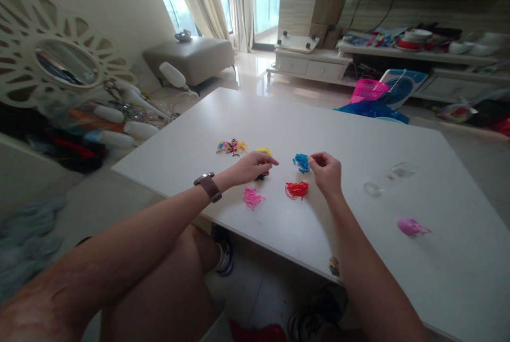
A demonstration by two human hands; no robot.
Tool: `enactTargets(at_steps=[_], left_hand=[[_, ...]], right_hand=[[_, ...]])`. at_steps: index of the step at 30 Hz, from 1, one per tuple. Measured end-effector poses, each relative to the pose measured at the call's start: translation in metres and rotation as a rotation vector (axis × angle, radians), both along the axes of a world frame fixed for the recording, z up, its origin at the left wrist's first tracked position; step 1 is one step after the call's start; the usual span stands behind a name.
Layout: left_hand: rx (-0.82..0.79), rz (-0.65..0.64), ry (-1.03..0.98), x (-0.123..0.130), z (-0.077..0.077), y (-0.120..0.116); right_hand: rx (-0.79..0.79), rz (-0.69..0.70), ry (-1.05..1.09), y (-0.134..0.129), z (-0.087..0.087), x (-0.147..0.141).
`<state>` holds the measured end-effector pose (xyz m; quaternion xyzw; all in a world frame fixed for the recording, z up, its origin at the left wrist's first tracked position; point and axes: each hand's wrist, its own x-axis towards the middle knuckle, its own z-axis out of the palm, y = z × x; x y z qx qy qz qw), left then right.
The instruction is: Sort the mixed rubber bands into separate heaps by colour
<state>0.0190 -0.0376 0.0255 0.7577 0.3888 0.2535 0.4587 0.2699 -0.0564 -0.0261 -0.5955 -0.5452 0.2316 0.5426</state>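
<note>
Sorted by colour, piles of thin little strands that look like small rubber bands lie on the white table [274, 113]. My right hand [326, 172] is at the right edge of the blue pile [302, 163], thumb and fingertips pinched together; whatever is between them is too small to make out. My left hand [255, 167], with a watch [207, 187] on its wrist, hovers with index finger and thumb apart. It partly covers a yellow pile [263, 151] and a black pile [260, 177]. Nearer me are a red pile [297, 189] and a pink pile [253, 198]. A mixed-colour pile [231, 147] sits farther left.
On the table's right side are a clear glass-like object [404, 169], a clear round piece [373, 189] and a pink-purple item [412, 227] with straps. A small patterned thing [333, 266] is by the near edge. Beyond the table stands a pink basket [368, 91].
</note>
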Motion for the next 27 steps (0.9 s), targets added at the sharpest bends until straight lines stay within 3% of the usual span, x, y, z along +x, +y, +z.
enactTargets(at_steps=[5, 10, 15, 18, 22, 27], left_hand=[[-0.016, -0.025, -0.021, -0.001, -0.006, -0.002], [-0.105, -0.026, -0.147, 0.001, -0.011, -0.003], [-0.111, -0.039, -0.12, 0.002, -0.011, -0.003], [-0.1, -0.038, -0.093, 0.002, -0.01, -0.005], [-0.083, -0.043, -0.059, 0.003, -0.008, -0.007], [-0.067, -0.064, -0.061, 0.005, -0.008, -0.008]], right_hand=[[-0.067, -0.129, -0.135, 0.01, -0.015, 0.019], [-0.058, -0.085, -0.201, 0.013, -0.025, 0.021], [0.003, -0.044, -0.26, 0.009, -0.02, 0.013], [0.013, 0.096, -0.175, 0.0, -0.01, -0.004], [-0.016, 0.455, -0.084, -0.013, 0.0, -0.027], [-0.038, 0.575, -0.048, -0.019, 0.005, -0.039]])
